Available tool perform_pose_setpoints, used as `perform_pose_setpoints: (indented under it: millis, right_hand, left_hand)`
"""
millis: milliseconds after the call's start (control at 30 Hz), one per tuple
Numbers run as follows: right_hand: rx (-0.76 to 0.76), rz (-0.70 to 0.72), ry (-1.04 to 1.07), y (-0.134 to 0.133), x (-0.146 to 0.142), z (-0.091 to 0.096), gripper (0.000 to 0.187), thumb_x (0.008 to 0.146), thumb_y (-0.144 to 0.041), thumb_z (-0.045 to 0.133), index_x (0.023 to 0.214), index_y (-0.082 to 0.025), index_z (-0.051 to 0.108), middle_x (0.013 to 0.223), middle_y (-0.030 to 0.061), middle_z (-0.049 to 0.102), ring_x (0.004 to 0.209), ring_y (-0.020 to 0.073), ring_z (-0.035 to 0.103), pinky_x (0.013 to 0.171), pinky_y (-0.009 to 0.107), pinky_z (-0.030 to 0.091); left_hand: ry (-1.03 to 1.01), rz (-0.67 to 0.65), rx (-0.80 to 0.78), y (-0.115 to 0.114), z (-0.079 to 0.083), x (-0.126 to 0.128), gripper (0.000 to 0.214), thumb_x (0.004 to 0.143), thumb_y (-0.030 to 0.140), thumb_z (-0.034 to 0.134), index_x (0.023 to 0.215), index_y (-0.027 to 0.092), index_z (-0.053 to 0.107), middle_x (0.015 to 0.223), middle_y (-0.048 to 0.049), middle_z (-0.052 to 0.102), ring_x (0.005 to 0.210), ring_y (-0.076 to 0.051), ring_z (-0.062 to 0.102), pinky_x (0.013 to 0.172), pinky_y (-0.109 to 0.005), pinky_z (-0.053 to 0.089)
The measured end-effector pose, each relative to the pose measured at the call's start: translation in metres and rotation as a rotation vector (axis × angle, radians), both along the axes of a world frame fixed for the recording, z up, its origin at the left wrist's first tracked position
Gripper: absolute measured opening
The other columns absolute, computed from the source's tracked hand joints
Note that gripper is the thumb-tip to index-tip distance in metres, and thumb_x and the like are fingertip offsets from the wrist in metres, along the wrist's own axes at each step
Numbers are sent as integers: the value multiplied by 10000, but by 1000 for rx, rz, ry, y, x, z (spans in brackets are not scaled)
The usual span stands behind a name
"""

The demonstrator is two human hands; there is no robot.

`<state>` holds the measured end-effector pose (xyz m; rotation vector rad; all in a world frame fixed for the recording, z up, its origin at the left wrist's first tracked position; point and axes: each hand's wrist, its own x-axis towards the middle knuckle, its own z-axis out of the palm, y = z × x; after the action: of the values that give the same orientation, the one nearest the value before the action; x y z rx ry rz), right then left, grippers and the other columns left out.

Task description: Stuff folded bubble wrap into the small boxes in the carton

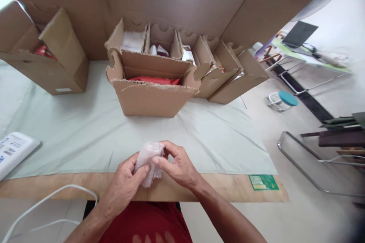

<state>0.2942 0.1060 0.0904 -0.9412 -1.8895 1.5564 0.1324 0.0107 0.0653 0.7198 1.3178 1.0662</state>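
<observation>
A small bundle of whitish, see-through wrap, which looks like bubble wrap, is held above the table's front edge. My left hand grips its left side, the thumb pressed across the front. On the other side my right hand closes on its upper right edge with thumb and fingers. Whatever is inside the wrap is hidden. Straight ahead stands an open cardboard box with something red inside.
Behind it several narrow cardboard bins hold white and red packets. A larger box stands at left. A white device lies front left, a green card front right. A white cable loops below the edge. A stool is beyond.
</observation>
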Motion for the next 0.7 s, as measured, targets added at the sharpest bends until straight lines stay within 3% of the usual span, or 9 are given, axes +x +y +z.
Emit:
perform_pose_setpoints:
  millis: [100,167,400,600,700]
  right_hand:
    - [-34,44,-44,1,1,-1,240,817,-378,770,911,-179,673,780,-14,627,695,123,523,627,233,442]
    - [-24,28,-71,1,-1,-2,176,845,-335,730,897,-176,678,790,-7,641,698,124,525,626,231,439]
    - [216,3,-150,9,-5,9,110,928,-221,596,824,-195,621,760,-10,635,674,127,547,633,237,440]
    - [481,-12,-84,43,5,57,114,990,-225,559,944,-220,664,815,12,697,680,146,623,646,257,506]
    - [602,-172,-9,65,15,88,67,967,-244,639,987,-244,703,845,12,712,680,152,648,620,262,528]
  left_hand:
    - [77,4,15,3,2,0,424,871,479,706,1178,187,725,1005,-49,766,875,-211,689,788,-285,548]
    - [105,16,25,7,3,2,404,884,486,684,1157,191,734,1017,-51,766,884,-212,687,796,-281,545]
    - [93,35,46,27,6,2,374,856,470,675,1083,179,737,938,-57,749,829,-209,666,752,-279,540]
    - [169,-54,186,41,29,-20,262,903,422,638,995,207,756,758,-31,718,689,-179,663,641,-258,536]
    - [401,65,380,46,45,-30,175,937,343,616,1003,246,746,808,-29,747,710,-185,706,664,-276,573]
